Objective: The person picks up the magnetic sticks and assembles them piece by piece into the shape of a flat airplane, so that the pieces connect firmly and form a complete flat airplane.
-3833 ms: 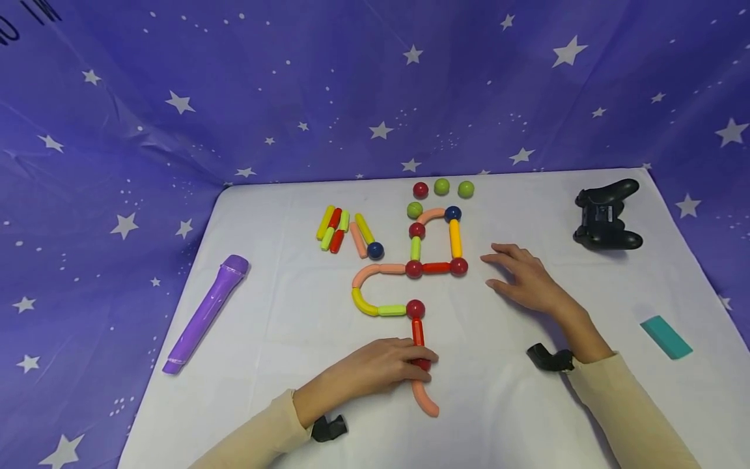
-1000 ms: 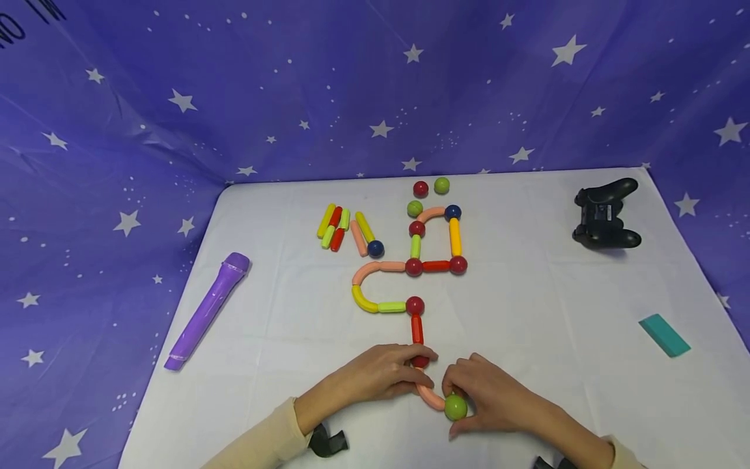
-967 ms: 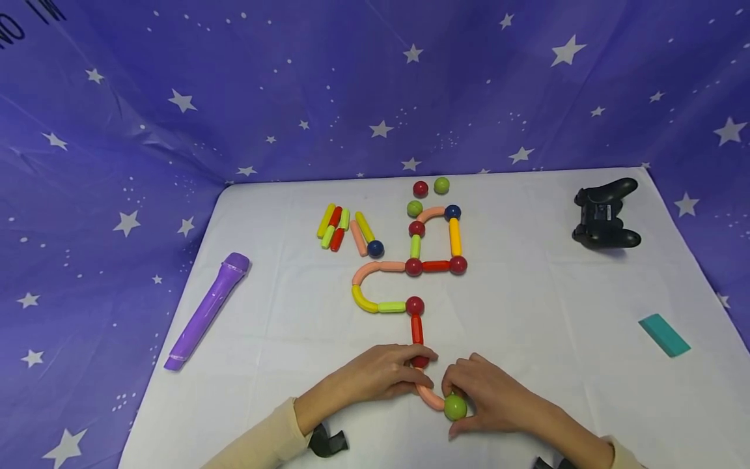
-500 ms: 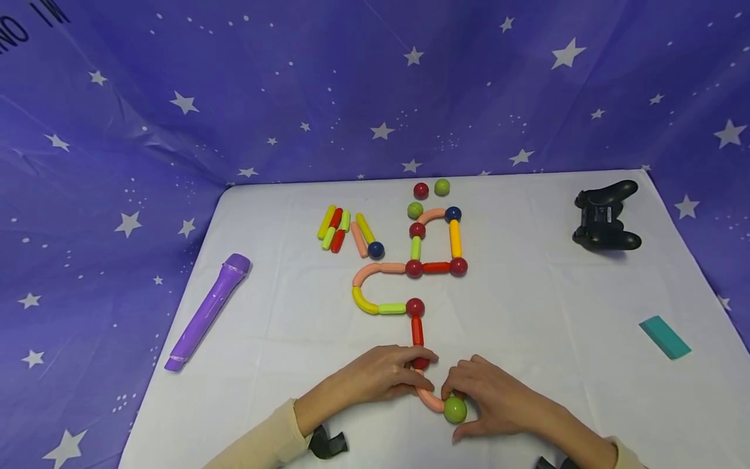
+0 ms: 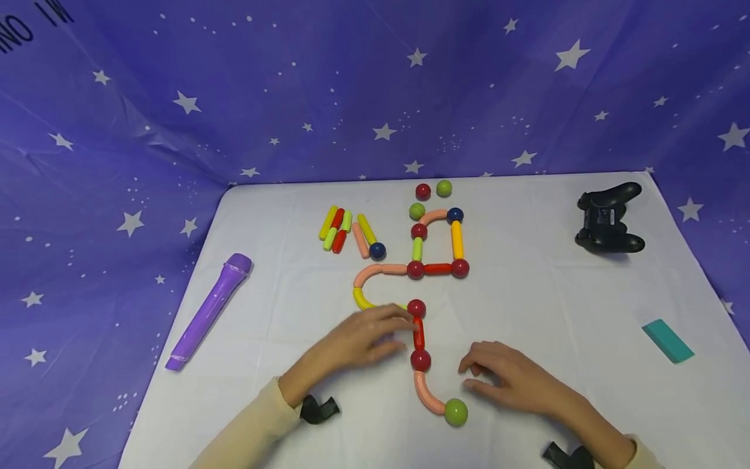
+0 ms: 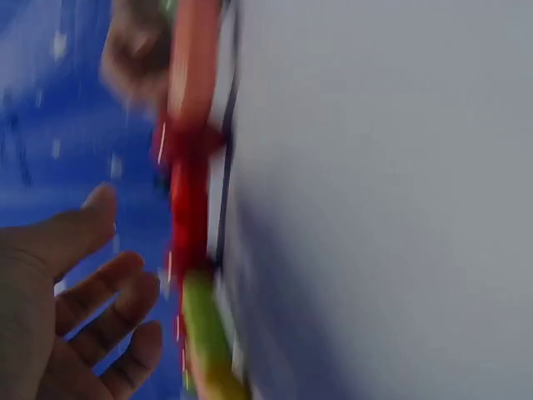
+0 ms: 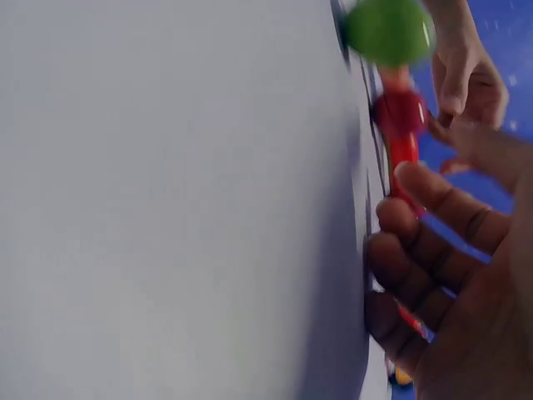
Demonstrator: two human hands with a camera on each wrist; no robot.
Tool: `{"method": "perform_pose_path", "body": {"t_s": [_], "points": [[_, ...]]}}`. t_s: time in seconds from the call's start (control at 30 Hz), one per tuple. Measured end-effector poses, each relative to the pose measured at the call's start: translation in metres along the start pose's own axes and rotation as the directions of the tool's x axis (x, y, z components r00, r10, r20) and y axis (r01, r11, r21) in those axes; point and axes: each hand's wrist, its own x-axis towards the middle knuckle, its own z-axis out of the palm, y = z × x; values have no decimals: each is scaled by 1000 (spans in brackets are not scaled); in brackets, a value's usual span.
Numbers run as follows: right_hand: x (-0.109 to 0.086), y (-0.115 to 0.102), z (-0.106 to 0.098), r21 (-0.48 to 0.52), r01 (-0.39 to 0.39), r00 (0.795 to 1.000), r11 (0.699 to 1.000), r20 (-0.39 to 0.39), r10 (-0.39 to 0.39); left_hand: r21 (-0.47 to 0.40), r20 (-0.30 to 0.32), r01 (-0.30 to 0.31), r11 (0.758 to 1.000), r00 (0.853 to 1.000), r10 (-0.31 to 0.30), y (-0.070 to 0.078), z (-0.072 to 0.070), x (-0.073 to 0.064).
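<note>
A chain of magnetic sticks and balls lies on the white table. Its lower end has a red stick (image 5: 418, 334), a red ball (image 5: 420, 360), a curved pink stick (image 5: 428, 395) and a green ball (image 5: 456, 412) at the tip. My left hand (image 5: 366, 337) hovers over the chain's left side, fingers loosely extended and holding nothing, covering most of a lime stick beside the upper red ball (image 5: 416, 309). To the right of the chain, my right hand (image 5: 515, 378) is apart from the green ball, its fingers relaxed and bent a little. The left wrist view is blurred.
Loose sticks (image 5: 335, 229) and a blue ball (image 5: 377, 251) lie left of the chain's square loop. Spare balls (image 5: 423, 191) sit at the back edge. A purple microphone-shaped toy (image 5: 208, 312) is at left; a black game controller (image 5: 609, 218) and teal block (image 5: 668, 341) at right.
The right hand brought a green ball from the back row to the curved pink stick's end, then let go and drew back right. The left hand released the lower red ball and moved up-left.
</note>
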Motion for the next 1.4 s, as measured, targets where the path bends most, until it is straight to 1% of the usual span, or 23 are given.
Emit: {"method": "perform_pose_path", "body": {"t_s": [0.03,0.07,0.13,0.2,0.27,0.3,0.37,0.43,0.5,0.63,0.73,0.83,0.97,1.03,1.1,1.17,1.2,1.23,1.27,1.3,1.33,1.37,1.4], "points": [[0,6,-4,-15,1,999,1000,-44,-1,19,-48,36,999,998,-35,-11,-9,3],[0,12,-7,-43,6,996,999,-94,-10,30,-92,79,996,993,-76,-23,-18,6],[0,23,-14,-105,4,981,994,-195,-24,51,-173,180,982,970,-169,-48,-34,13],[0,32,-21,-164,-16,961,986,-275,-30,72,-219,272,960,943,-251,-72,-47,20],[0,40,-27,-214,-53,943,975,-332,-22,85,-228,337,937,923,-311,-92,-54,28],[0,43,-29,-225,-71,938,972,-346,-11,94,-220,363,927,916,-336,-99,-57,31],[0,48,-33,-244,-108,936,964,-352,16,103,-192,400,911,906,-377,-111,-59,36],[0,52,-34,-254,-129,939,959,-341,36,107,-173,430,896,896,-409,-117,-59,41],[0,53,-35,-259,-137,943,956,-329,46,114,-172,462,879,881,-440,-119,-58,46],[1,54,-36,-264,-137,944,955,-328,44,165,-185,546,821,835,-518,-116,-56,56],[5,53,-38,-257,-139,946,957,-320,51,179,-168,594,784,804,-571,-114,-54,62],[16,53,-41,-238,-132,951,962,-305,55,155,-158,622,768,783,-602,-113,-52,67],[41,52,-48,-201,-127,957,971,-283,67,99,-171,643,759,763,-624,-115,-51,66],[55,52,-51,-177,-134,960,975,-266,83,59,-195,643,763,757,-623,-116,-51,64],[66,52,-54,-155,-133,962,979,-256,90,17,-249,631,775,754,-608,-115,-53,60],[75,53,-56,-132,-124,965,983,-245,89,-21,-329,600,800,751,-572,-111,-55,56],[79,54,-57,-123,-116,966,986,-243,83,-46,-365,574,817,752,-549,-108,-57,54],[82,54,-58,-116,-106,967,988,-244,76,-77,-391,542,837,756,-525,-102,-58,52],[84,55,-59,-110,-96,967,989,-246,67,-109,-407,503,858,764,-500,-96,-58,50],[86,56,-59,-106,-86,967,991,-248,58,-146,-410,461,875,777,-478,-88,-58,49],[88,56,-60,-99,-75,967,992,-252,48,-185,-397,414,891,798,-453,-79,-56,48],[89,57,-61,-98,-66,966,993,-256,39,-230,-367,372,900,823,-434,-68,-53,47],[90,58,-61,-99,-61,965,993,-259,33,-276,-324,337,900,849,-417,-56,-48,47]]}}
